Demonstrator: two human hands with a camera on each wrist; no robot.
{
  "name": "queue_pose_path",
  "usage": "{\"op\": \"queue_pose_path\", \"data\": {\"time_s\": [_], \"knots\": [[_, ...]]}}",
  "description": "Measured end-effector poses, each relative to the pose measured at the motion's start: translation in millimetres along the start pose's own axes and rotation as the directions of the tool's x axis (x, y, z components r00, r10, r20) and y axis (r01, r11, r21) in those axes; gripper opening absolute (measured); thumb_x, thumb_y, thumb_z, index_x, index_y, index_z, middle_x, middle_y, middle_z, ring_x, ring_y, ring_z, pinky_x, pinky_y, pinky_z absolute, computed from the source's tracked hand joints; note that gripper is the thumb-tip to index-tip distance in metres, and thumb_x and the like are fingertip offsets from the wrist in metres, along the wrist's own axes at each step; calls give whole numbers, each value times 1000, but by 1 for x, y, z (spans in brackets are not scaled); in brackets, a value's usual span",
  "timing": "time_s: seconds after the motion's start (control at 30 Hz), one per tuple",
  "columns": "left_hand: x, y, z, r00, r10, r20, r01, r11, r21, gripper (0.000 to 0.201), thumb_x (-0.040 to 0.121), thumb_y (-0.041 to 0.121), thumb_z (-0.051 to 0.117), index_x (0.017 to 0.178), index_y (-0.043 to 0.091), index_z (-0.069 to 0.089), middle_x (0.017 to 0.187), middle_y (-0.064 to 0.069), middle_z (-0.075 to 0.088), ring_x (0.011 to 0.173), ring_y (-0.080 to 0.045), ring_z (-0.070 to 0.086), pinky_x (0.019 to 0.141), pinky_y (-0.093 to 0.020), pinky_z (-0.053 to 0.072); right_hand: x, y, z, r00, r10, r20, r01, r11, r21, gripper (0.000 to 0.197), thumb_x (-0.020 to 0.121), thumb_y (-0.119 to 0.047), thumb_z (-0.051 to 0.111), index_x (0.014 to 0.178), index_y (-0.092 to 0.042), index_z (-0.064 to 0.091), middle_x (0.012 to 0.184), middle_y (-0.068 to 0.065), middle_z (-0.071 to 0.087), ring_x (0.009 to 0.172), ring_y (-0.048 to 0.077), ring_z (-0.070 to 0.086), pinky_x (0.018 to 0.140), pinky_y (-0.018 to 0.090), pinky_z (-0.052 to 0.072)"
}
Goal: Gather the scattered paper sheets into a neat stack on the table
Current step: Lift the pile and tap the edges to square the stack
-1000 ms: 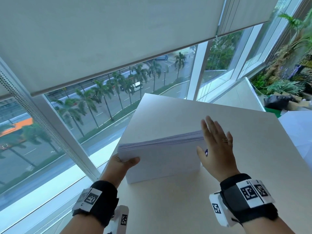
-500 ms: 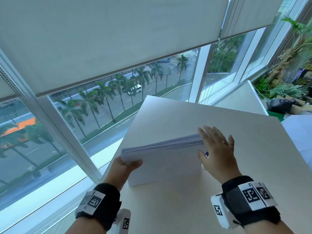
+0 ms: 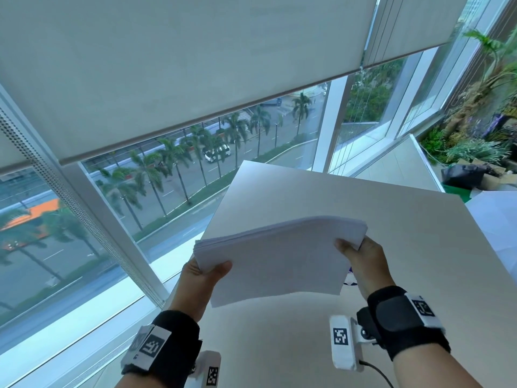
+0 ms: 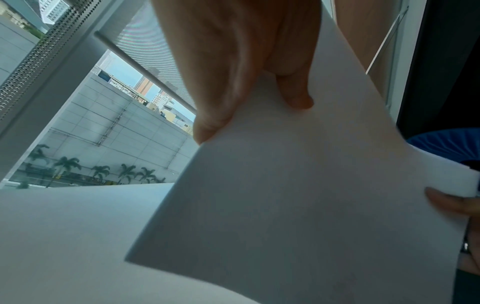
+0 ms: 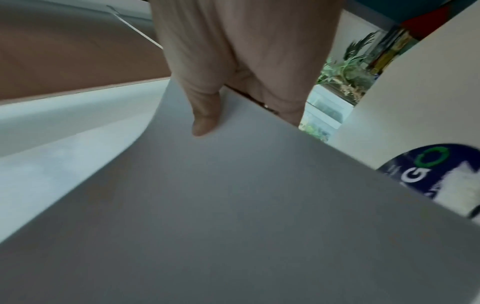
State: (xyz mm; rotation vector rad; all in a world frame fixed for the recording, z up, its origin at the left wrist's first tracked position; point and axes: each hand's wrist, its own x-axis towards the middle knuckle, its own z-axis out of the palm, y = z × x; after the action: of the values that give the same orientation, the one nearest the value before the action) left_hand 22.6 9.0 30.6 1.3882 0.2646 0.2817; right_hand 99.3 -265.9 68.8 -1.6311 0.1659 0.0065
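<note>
Item: paper stack (image 3: 277, 264), gathered, edges roughly flush, held tilted above the bench (image 3: 391, 219) at centre. Left hand (image 3: 200, 278) grips its 8 o'clock corner, fingers closed on the sheets; right hand (image 3: 361, 261) pinches the 3 o'clock edge. Outstanding, by judgement: squaring and laying it flat on the bench.

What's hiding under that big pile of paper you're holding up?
Under the paper stack is the white table, plus a blue-and-white printed thing peeking out by the right hand. The paper covers most of it, so I cannot tell what it is.
</note>
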Motion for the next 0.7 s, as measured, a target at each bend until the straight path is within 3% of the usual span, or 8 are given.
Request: {"op": "queue_pose_path", "data": {"time_s": [0.1, 0.2, 0.27, 0.37, 0.43, 0.5, 0.57, 0.7], "knots": [[3, 1, -1, 997, 28, -79, -27, 1000, 8, 23, 62, 17, 72, 85, 18, 71, 75, 10, 76, 72, -5, 68, 68, -17, 54, -8, -1, 11, 996, -74, -54, 79, 993, 92, 20, 85, -4, 61, 75, -21, 63, 77, 2, 64, 71, 22, 57, 66, 30, 46], [1, 0, 1, 990, 59, -129, -51, 997, 62, 17, 71, 8, 74, 86, 15, 69, 77, 6, 74, 76, -14, 65, 69, -19, 53, -16, 8, 18, 995, -66, -70, 76, 986, 148, 17, 88, -8, 59, 80, -22, 63, 80, 0, 65, 75, 20, 58, 70, 31, 47], [-3, 1, 3, 990, 64, -127, -52, 994, 95, 21, 71, 11, 74, 91, 12, 68, 84, -2, 72, 80, -19, 64, 67, -17, 54, -21, 14, 20, 997, -32, -71, 47, 977, 210, 4, 81, -25, 67, 80, -24, 64, 82, -1, 66, 85, 24, 59, 79, 34, 45], [-5, 3, 4, 990, 36, -138, -31, 999, 39, 45, 65, 26, 77, 102, 5, 65, 92, -6, 71, 84, -21, 65, 69, -21, 54, -26, 19, 19, 999, -11, -53, 26, 955, 296, 69, 40, -69, 76, 92, -25, 66, 93, -2, 67, 92, 17, 57, 83, 32, 41], [-4, 6, 4, 990, 32, -135, -29, 999, 25, 63, 59, 47, 69, 102, 1, 65, 92, -6, 69, 83, -20, 63, 72, -27, 50, -26, 19, 18, 998, -8, -56, 27, 934, 355, 89, 30, -76, 72, 102, -23, 64, 106, 4, 61, 100, 16, 52, 85, 32, 37], [-3, 10, 6, 988, 28, -155, -29, 1000, -7, 60, 62, 54, 60, 91, 2, 61, 85, -6, 60, 80, -20, 55, 73, -32, 43, -25, 15, 18, 997, 23, -71, 6, 921, 390, 75, 38, -70, 72, 96, -23, 67, 104, 4, 60, 99, 16, 50, 78, 29, 36], [0, 13, 8, 977, -8, -214, -6, 998, -61, 49, 66, 54, 58, 88, 11, 54, 85, -8, 49, 82, -18, 44, 74, -35, 35, -23, 9, 20, 994, 55, -98, -12, 920, 392, 52, 48, -57, 63, 87, -22, 68, 90, 1, 59, 89, 17, 50, 67, 26, 36], [7, 11, 8, 960, -24, -278, 1, 996, -84, 44, 62, 54, 57, 88, 19, 50, 88, -4, 43, 82, -19, 37, 77, -38, 29, -17, 6, 24, 983, 77, -166, -22, 949, 314, 40, 49, -49, 55, 73, -18, 61, 80, 5, 49, 82, 20, 42, 62, 28, 31]]}}
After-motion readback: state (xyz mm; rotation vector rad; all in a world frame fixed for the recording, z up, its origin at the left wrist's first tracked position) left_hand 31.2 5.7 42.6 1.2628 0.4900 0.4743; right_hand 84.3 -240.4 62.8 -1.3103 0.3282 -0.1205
